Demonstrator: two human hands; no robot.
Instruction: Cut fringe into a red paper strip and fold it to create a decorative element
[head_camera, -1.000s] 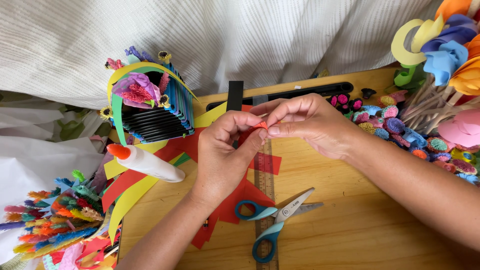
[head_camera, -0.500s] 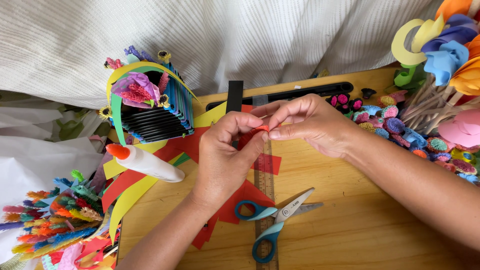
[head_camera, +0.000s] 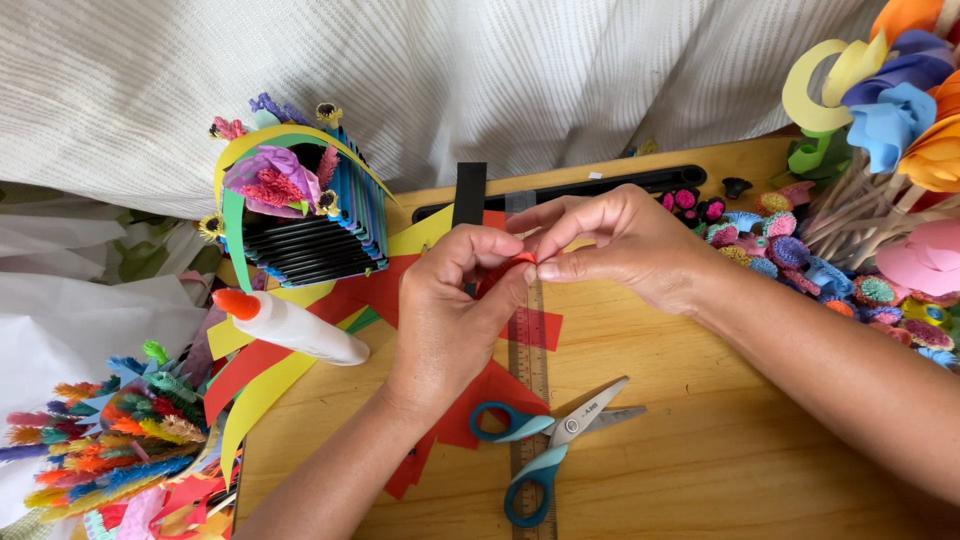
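A small red paper strip (head_camera: 520, 259) is pinched between the fingertips of the left hand (head_camera: 450, 310) and right hand (head_camera: 625, 245), above the clear ruler (head_camera: 528, 390) and blue-handled scissors (head_camera: 550, 440) on the wooden table (head_camera: 720, 450).

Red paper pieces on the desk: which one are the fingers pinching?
The small red paper strip, raised between both hands' fingertips: left hand, right hand. The other red pieces lie flat on the wooden table.
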